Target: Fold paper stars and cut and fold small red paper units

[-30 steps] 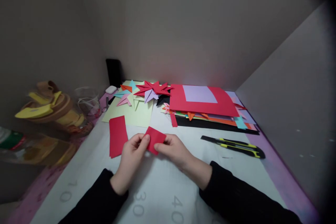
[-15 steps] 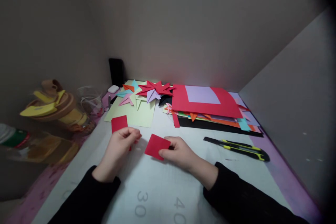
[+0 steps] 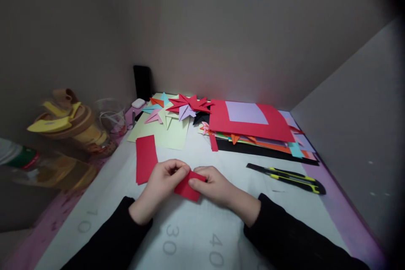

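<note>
Left hand [image 3: 163,179] and right hand [image 3: 210,183] both pinched shut on small red paper piece [image 3: 189,187], low over white worktop [image 3: 196,236]. Red strip [image 3: 146,159] flat just left of left hand. Knife [image 3: 286,177] right. Paper stack [image 3: 253,128], folded stars [image 3: 186,107] farther back.

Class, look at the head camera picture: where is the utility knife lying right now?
The utility knife lies on the white cutting mat toward the right, just in front of the stack of coloured paper and beyond the right hand.
</note>
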`<state>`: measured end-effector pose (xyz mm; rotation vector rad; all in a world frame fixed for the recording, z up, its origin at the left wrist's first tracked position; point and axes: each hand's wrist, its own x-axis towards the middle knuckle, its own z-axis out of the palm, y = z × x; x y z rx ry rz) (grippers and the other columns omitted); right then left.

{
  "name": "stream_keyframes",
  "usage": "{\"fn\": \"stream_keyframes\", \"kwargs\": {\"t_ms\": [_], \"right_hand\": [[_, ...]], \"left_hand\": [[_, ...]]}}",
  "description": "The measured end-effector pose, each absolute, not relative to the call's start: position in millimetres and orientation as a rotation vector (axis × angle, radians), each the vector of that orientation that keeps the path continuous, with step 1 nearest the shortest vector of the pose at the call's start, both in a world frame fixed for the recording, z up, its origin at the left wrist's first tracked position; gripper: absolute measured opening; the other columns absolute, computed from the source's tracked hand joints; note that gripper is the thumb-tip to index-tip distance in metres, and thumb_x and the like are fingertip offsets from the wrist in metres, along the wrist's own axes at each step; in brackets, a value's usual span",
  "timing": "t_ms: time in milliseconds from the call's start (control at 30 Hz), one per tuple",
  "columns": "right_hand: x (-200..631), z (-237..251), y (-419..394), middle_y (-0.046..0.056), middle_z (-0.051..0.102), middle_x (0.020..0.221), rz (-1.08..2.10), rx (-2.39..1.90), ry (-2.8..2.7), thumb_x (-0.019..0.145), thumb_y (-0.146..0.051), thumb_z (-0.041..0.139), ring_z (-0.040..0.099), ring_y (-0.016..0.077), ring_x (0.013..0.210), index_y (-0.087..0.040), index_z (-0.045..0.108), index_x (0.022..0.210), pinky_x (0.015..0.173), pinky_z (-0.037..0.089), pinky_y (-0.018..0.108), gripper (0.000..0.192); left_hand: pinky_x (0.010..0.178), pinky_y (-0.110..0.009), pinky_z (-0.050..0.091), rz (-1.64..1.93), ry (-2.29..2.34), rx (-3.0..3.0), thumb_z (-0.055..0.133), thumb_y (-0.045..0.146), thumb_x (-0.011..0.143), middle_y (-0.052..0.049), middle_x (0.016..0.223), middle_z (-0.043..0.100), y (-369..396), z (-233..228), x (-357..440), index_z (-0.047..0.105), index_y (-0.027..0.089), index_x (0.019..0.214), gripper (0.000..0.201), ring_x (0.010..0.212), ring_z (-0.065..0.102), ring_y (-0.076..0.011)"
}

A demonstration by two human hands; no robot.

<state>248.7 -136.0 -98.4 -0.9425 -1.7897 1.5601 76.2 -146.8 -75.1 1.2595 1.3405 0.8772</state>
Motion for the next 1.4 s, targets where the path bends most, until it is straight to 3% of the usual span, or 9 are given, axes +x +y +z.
{"fn": "stream_keyframes", "kwargs": {"t_ms": [300, 833, 1067, 1267, 1400], "right_hand": [[249, -98, -136, -0.004, 0.041, 0.055, 1.382, -0.98, -1.868, 0.082, -0.028, 0.053, 0.041, 0.0087, 0.052, -0.018, 0.042, 0.049, 0.05, 0.03, 0.023, 0.037], [254, -97, -131, -0.004, 0.037, 0.056, 1.349, -1.04, -1.638, 0.084, -0.039, 0.055, 0.038, 0.0101, 0.053, -0.018, 0.041, 0.049, 0.051, 0.03, 0.024, 0.043], [270, -107, -116, -0.002, 0.051, 0.061, 1.418, -1.11, -1.239, 0.08, -0.046, 0.06, 0.044, 0.0123, 0.057, -0.017, 0.056, 0.063, 0.056, 0.035, 0.025, 0.034], [268, -104, -118, -0.002, 0.045, 0.059, 1.297, -1.097, -1.554, 0.084, -0.041, 0.055, 0.042, 0.0109, 0.055, -0.017, 0.051, 0.055, 0.054, 0.033, 0.024, 0.038], [260, -98, -126, -0.003, 0.041, 0.059, 1.334, -1.02, -1.771, 0.085, -0.036, 0.054, 0.042, 0.0096, 0.054, -0.017, 0.048, 0.052, 0.052, 0.031, 0.023, 0.038]], "left_hand": [[0.061, -0.026, 0.044, 0.877, 1.419, 1.19, 0.07, 0.032, 0.065, -0.004, 0.066, 0.067, -143, -72, 70, 0.066, 0.015, 0.064, 0.017, 0.062, 0.057, -0.0151], [0.052, -0.022, 0.033, 0.701, 1.336, 1.335, 0.056, 0.042, 0.077, 0.001, 0.058, 0.054, -146, -76, 72, 0.059, 0.016, 0.062, 0.03, 0.055, 0.045, -0.0119], [0.052, -0.022, 0.033, 0.662, 1.415, 1.476, 0.053, 0.036, 0.078, 0.002, 0.058, 0.053, -144, -79, 68, 0.058, 0.017, 0.063, 0.024, 0.056, 0.045, -0.0124], [0.065, -0.026, 0.043, 0.822, 1.307, 1.37, 0.058, 0.037, 0.076, -0.005, 0.081, 0.064, -143, -86, 75, 0.062, 0.017, 0.089, 0.025, 0.073, 0.057, -0.0169], [0.056, -0.023, 0.036, 0.715, 1.301, 1.393, 0.058, 0.04, 0.077, 0.001, 0.063, 0.056, -148, -84, 78, 0.056, 0.017, 0.066, 0.025, 0.059, 0.049, -0.0128]]}}
